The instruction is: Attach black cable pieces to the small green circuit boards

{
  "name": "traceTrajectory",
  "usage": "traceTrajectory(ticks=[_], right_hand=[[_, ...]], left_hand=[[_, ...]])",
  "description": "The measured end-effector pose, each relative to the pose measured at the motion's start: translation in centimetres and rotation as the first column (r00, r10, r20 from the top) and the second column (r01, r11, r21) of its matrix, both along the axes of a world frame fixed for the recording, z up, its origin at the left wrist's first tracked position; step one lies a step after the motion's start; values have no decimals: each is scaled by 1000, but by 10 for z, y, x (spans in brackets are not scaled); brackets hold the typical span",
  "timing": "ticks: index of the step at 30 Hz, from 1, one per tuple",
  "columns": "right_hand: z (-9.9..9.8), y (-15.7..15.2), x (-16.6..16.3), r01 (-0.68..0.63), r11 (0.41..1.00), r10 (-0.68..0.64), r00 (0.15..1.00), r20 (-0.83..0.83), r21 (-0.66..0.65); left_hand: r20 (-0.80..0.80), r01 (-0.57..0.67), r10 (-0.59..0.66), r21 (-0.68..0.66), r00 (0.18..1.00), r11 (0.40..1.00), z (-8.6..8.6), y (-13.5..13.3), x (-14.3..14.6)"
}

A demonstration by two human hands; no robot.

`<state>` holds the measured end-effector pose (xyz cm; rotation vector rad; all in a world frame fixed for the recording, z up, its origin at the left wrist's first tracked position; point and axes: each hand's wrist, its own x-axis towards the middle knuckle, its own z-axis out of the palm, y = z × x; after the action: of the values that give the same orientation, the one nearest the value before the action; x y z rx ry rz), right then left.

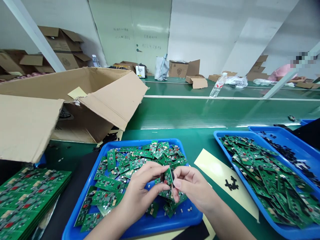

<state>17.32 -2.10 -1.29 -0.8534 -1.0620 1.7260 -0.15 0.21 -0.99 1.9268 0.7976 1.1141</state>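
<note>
Circuit board (169, 175) is up in the hands, tilted on edge over near half of blue tray (185, 220). L hand (143, 183) clamped on it, thumb + fingers; R hand (192, 180) pinching small black pc (173, 181) at board's R side. Hands close tog., fingertips nearly meeting. Tray holds loose PCBs (108, 183) w/ red + tan comps. To L: stacked panels (30, 196), w/ open cardboard box (112, 96) behind. To R: yellow sheet (212, 165) w/ few black bits (231, 184), then 2nd tray (285, 231) heaped w/ boards, 3rd tray (307, 156) w/ dark pcs. All on green surface (195, 140).
</note>
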Motion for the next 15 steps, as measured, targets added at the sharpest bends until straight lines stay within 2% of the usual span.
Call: traceTrajectory(ticks=[2, 3, 5, 7, 12, 15], right_hand=[[1, -2, 0, 77, 988, -96, 986, 133, 137], [1, -3, 0, 127, 962, -179, 962, 208, 242], [1, -5, 0, 184, 861, -363, 876, 318, 475], [1, -5, 0, 165, 744, -493, 790, 365, 647], [0, -2, 0, 81, 560, -640, 675, 368, 825], [1, -2, 0, 65, 519, -661, 663, 352, 852]], left_hand=[[30, 27, -23, -129, 999, 991, 1, -1, 1], [42, 36, -29, -180, 999, 983, 2, -2, 1], [58, 53, -39, -255, 998, 965, 3, -2, 3], [69, 76, -56, -327, 996, 942, 4, -2, 4], [120, 141, -91, -524, 989, 840, 7, -2, 4], [154, 182, -112, -579, 982, 795, 8, -1, 4]])
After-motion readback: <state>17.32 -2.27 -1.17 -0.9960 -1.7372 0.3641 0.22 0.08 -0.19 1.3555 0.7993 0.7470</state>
